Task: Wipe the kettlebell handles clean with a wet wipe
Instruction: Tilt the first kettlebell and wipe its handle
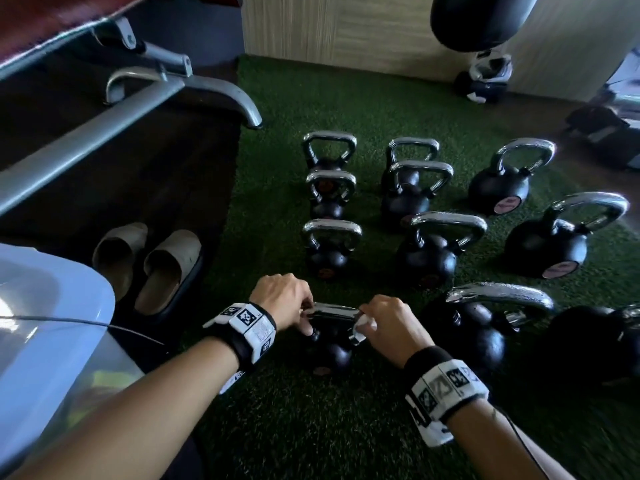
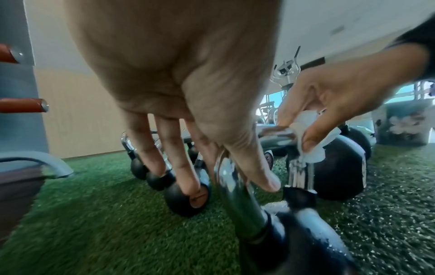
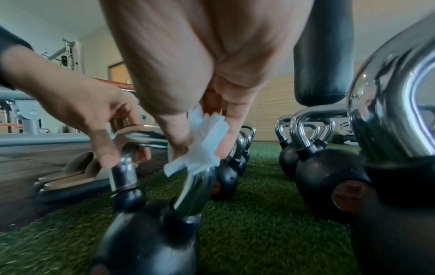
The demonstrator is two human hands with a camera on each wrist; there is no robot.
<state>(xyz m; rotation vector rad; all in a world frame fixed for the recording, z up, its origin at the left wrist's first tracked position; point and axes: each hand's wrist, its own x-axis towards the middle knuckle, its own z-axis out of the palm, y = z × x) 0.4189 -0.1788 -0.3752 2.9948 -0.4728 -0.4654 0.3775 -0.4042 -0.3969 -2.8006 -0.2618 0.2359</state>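
A small black kettlebell [image 1: 329, 351] with a chrome handle [image 1: 334, 311] stands on the green turf right in front of me. My left hand [image 1: 289, 301] grips the handle's left corner, thumb and fingers pinching the chrome [image 2: 235, 188]. My right hand [image 1: 384, 325] pinches a white wet wipe [image 1: 362, 327] against the handle's right corner. In the right wrist view the wipe [image 3: 202, 147] is wrapped over the bend of the chrome handle [image 3: 197, 188], and the left hand [image 3: 94, 119] holds the opposite side. In the left wrist view the wipe [image 2: 313, 135] sits between the right thumb and fingers.
Several more chrome-handled kettlebells [image 1: 429, 251] stand in rows on the turf [image 1: 277, 202] beyond and to the right, one large one [image 1: 478, 323] close by my right hand. A pair of beige slippers [image 1: 149, 265] lies left on the dark floor. A metal bench frame [image 1: 145, 95] stands at the back left.
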